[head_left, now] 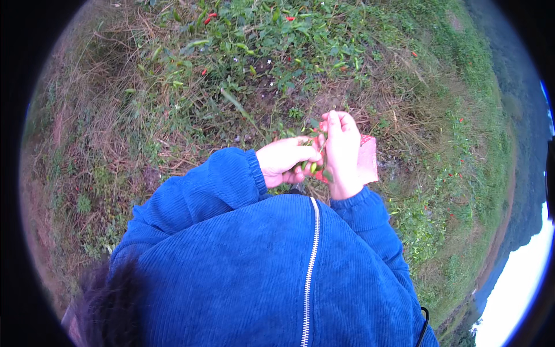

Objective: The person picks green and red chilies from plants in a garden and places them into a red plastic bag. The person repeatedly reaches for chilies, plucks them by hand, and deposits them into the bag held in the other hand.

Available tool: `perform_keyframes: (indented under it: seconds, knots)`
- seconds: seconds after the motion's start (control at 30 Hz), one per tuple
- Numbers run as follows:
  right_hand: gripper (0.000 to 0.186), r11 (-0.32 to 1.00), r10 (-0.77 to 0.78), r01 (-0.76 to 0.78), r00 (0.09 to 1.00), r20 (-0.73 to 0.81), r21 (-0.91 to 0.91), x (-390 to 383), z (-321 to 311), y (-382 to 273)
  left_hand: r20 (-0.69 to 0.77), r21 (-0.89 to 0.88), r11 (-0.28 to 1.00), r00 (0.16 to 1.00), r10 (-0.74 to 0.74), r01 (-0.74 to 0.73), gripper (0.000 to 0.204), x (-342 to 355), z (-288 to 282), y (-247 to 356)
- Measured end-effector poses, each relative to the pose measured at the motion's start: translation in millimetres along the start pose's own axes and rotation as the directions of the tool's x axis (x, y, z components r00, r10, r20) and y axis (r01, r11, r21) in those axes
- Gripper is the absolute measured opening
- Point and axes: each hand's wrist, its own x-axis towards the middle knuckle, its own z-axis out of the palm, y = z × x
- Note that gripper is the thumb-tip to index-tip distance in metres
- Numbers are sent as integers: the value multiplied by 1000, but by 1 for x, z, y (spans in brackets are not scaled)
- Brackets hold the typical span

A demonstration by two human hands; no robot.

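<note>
My left hand (283,161) is closed around a sprig with green chili peppers (314,167), held in front of my body. Close beside it, my right hand (342,147) is raised with thumb and fingers pinched together. Something red shows at its fingertips, too small to make out. A pinkish-red bag or sheet (367,159) shows behind the right wrist, and more red shows between the hands. Whether a hand grips this bag is hidden.
Low chili plants (277,34) with green and red peppers grow ahead. Dry grass (104,87) covers the ground at the left, and more green plants (457,168) stand at the right. A single long leaf blade (237,105) leans just beyond my hands.
</note>
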Motion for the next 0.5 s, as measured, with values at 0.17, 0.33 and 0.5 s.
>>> perform_keyframes:
  seconds: [0.17,0.33,0.5]
  knots:
    - [13,950,52,-2,987,-151,311,9,-18,-6,218,-132,958,951,-221,253,9,-14,13,-7]
    - [17,756,96,-63,995,-15,651,23,-72,-37,145,-271,962,987,70,-29,8,-26,7,-2]
    - [17,657,126,-159,987,101,737,6,-81,-50,112,-249,960,981,156,-125,11,-37,-5,16]
